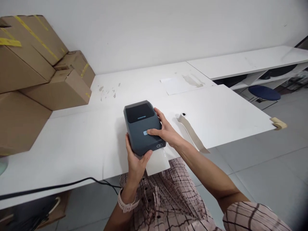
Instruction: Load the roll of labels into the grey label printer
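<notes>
A dark grey label printer (141, 125) sits on the white table (72, 144) near its front edge. My left hand (135, 160) grips the printer's near left corner, thumb on its front. My right hand (164, 131) rests on the printer's right side with a finger pressed on the light blue button on top. White paper (157, 162) comes out of the printer's front slot and hangs over the table edge. To the right lies a small paper roll (183, 115) with a long tan strip (193, 134) trailing toward the edge.
Cardboard boxes (36, 73) with yellow tape are stacked at the left. A white sheet (178, 85) lies farther back. A black cable (60, 186) runs along the front edge. A blue stool (264, 93) and a low white shelf (252, 61) stand at the right.
</notes>
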`<state>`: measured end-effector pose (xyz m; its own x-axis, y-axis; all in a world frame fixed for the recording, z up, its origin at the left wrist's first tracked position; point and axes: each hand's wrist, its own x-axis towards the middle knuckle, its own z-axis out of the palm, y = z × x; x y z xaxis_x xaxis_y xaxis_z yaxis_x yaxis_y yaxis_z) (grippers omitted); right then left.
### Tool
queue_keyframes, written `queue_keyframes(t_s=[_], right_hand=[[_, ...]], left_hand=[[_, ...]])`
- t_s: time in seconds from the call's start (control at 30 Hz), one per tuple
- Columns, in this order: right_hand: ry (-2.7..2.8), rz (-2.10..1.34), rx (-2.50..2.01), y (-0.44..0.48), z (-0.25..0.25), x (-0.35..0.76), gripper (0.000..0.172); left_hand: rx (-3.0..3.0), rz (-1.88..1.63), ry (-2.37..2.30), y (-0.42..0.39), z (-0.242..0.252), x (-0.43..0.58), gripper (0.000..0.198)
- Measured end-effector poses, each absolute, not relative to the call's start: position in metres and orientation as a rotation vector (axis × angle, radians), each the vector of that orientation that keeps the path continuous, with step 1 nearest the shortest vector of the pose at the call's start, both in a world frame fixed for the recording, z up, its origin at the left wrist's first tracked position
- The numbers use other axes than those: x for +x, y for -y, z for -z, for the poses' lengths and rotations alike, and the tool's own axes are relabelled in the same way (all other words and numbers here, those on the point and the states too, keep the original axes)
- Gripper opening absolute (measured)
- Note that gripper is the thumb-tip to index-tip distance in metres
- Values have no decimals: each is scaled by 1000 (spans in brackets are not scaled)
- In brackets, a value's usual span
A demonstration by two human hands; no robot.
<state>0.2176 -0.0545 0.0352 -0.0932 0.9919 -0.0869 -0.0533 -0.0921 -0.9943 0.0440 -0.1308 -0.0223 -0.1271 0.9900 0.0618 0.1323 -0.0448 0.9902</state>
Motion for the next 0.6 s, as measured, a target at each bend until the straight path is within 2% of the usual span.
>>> queue_keyframes(t_s=[0.07, 0.23, 0.37, 0.6], right_hand=[[1168, -1381, -1113, 60, -23, 220, 109], [1110, -1309, -949, 78, 21, 220, 80], [1175, -1169, -1020, 84, 27, 218, 82], [1335, -1003, -1004, 66, -18, 224, 85]], left_hand=[[1269, -1289, -1350, 129, 24, 44, 119], [1348, -1369, -1268, 125, 33, 39, 112], [1442, -1455, -1302, 126, 39, 35, 94], [1583, -1662, -1175, 83, 17, 21, 76]])
